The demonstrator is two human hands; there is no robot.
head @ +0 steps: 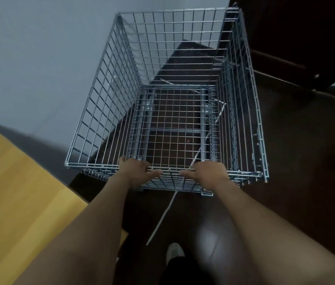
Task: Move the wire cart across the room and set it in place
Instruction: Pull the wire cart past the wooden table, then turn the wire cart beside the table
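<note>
A tall silver wire cart [121,83] stands on the dark floor in front of me, its mesh walls open at the top and nothing inside. My left hand [137,171] grips the cart's near top rail left of centre. My right hand [207,171] grips the same rail right of centre. Both thumbs lie along the near side of the rail, fingers curled over it. The cart's left wall runs close to a pale wall; its wheels are hidden under the mesh base.
A pale wall [39,58] rises at the left. A yellow surface [18,192] sits at the lower left beside my arm. Dark furniture [296,33] stands at the upper right. A thin white strip [162,219] lies on the floor under the cart. My shoe [174,251] is below.
</note>
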